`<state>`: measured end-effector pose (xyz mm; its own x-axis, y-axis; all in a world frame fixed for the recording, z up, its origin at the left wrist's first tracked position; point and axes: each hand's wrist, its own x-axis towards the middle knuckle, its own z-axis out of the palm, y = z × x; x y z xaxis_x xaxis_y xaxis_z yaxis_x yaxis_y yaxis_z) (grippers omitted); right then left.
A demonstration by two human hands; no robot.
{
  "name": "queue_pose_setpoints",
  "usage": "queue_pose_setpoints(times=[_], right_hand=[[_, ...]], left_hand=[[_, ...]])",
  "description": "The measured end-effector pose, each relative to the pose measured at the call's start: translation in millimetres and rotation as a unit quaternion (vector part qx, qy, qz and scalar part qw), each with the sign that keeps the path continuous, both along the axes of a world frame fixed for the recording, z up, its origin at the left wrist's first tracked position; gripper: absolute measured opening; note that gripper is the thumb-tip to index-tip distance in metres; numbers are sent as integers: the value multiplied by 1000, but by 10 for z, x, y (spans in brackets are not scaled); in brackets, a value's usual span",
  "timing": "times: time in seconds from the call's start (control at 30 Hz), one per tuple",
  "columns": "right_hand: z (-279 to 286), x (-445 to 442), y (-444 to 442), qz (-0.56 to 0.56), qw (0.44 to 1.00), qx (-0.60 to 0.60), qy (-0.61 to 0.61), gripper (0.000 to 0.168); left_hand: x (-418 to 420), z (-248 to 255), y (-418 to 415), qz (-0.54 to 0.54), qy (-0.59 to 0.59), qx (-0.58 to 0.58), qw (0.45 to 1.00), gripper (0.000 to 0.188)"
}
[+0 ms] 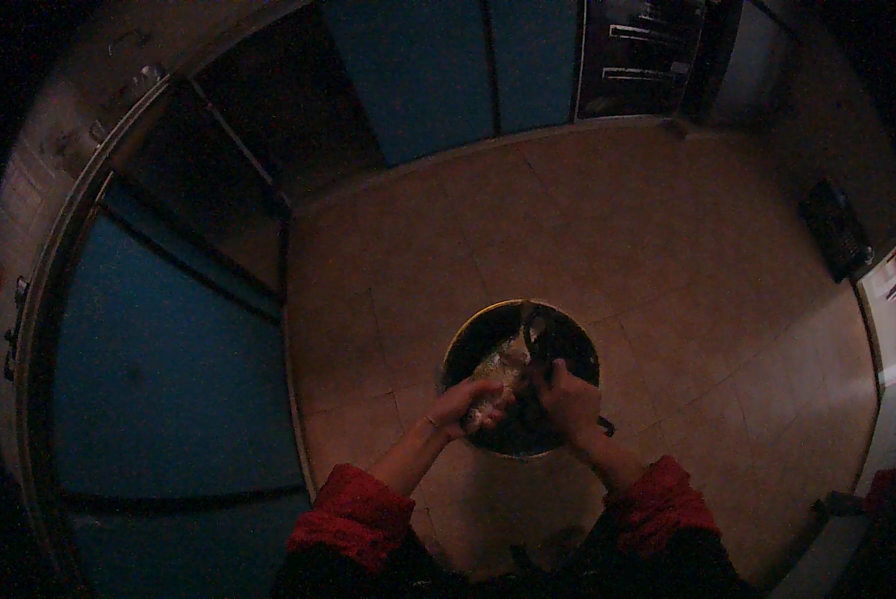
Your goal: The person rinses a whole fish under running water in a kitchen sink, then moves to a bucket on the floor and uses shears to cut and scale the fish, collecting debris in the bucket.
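A pale fish (pixel 499 363) lies slantwise over a round, dark bin (pixel 460 329) with a yellowish rim, its tail end pointing up and right. The lower end of the fish is in my left hand (pixel 472 406), with the fingers closed round it. My right hand (pixel 570 400) is closed on a dark tool (pixel 537 348), whose far end reaches beside the fish near its tail. The picture is too dim to tell the kind of tool. The inside of the bin is very dark and its contents cannot be made out.
Blue cabinet doors (pixel 171 359) stand along the left, below a countertop (pixel 66 180) with small objects. More blue doors (pixel 425 75) line the far side. Tan floor tiles (pixel 567 217) surround the bin. A dark crate-like object (pixel 835 228) is by the right wall.
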<state>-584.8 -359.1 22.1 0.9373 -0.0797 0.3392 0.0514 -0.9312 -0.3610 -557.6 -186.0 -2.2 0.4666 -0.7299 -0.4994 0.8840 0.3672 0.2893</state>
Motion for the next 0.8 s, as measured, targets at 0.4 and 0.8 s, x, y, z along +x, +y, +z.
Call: queue_pose_setpoints(times=[0.4, 0.8], right_hand=[[160, -74, 57, 60, 997, 0, 38, 35], [-19, -92, 8, 109, 993, 7, 42, 30]], left_hand=[[34, 91, -14, 0, -66, 91, 994, 27], [54, 89, 5, 1, -73, 164, 984, 28]])
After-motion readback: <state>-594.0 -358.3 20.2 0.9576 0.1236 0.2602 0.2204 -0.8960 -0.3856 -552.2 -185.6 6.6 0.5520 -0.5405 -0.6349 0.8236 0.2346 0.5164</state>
